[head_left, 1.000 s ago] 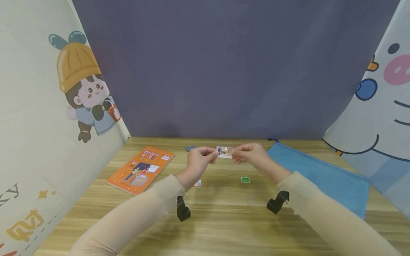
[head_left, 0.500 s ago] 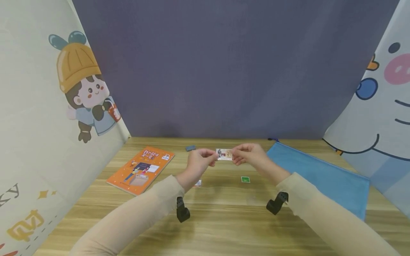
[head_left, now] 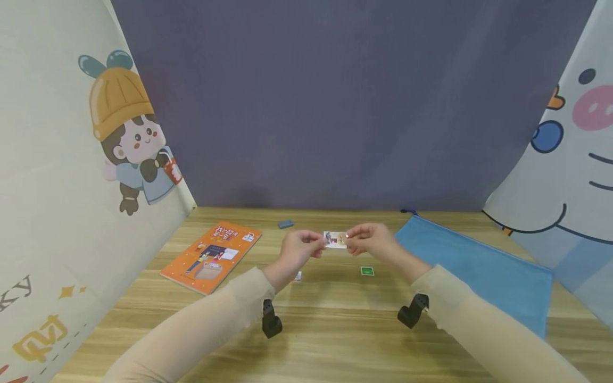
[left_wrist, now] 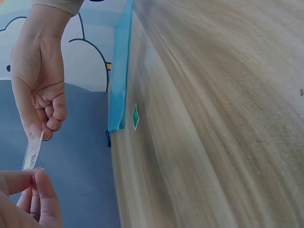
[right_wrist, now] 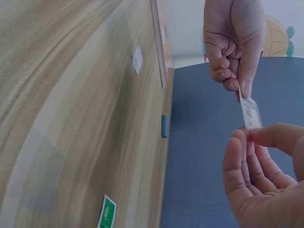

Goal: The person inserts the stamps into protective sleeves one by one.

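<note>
Both hands hold up a small printed stamp (head_left: 335, 240) with figures on it, which seems to sit in a clear sleeve. My left hand (head_left: 298, 251) pinches its left end between thumb and fingertips, and my right hand (head_left: 375, 242) pinches the right end. In the left wrist view the stamp (left_wrist: 32, 154) appears nearly edge-on, raised above the table. The right wrist view shows its glossy clear face (right_wrist: 251, 114) between the two sets of fingers. Below the hands, a green stamp (head_left: 367, 271) with a white border lies on the table.
An orange book (head_left: 210, 258) lies at the left. Beyond the left hand is a small blue block (head_left: 285, 224). A blue zip pouch (head_left: 479, 271) covers the right side. A small pale piece (right_wrist: 137, 59) lies near the left forearm. A dark curtain (head_left: 335, 106) hangs behind the wooden table.
Both hands have lowered slightly together with the stamp, still pinching its two ends. More of the blue block shows beyond the left hand. The other table items stay put.
</note>
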The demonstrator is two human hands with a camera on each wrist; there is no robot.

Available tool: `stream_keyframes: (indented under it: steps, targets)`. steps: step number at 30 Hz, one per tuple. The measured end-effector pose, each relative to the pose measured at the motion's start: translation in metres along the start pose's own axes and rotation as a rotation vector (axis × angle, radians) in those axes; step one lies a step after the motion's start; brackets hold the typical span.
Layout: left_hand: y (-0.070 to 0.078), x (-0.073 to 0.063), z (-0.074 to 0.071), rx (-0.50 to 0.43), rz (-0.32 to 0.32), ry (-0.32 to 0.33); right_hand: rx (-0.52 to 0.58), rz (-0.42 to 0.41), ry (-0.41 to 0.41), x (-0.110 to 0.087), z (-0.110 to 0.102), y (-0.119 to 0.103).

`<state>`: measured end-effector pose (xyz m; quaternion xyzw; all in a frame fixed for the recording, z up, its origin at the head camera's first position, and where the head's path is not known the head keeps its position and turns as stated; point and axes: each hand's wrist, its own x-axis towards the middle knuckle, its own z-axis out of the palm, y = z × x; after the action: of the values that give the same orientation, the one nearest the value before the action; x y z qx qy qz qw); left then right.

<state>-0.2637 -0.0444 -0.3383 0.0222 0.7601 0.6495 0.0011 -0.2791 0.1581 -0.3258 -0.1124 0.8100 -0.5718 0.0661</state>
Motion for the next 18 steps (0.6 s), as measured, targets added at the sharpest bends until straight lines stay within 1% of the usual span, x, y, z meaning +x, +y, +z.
stream_keyframes:
  steps: [2,5,10,18]
  targets:
    - [-0.003,0.001,0.0,-0.001,-0.011,0.005,-0.015,-0.002,-0.016,0.0,0.001,0.002]
    - [-0.007,0.002,0.001,-0.005,-0.02,0.002,-0.024,0.009,-0.018,0.001,0.002,0.006]
    - [-0.013,0.002,0.001,0.01,-0.004,-0.017,-0.029,0.019,-0.022,0.002,0.005,0.014]
    - [-0.024,0.001,-0.003,0.119,0.03,-0.09,0.001,0.038,-0.051,0.003,0.01,0.028]
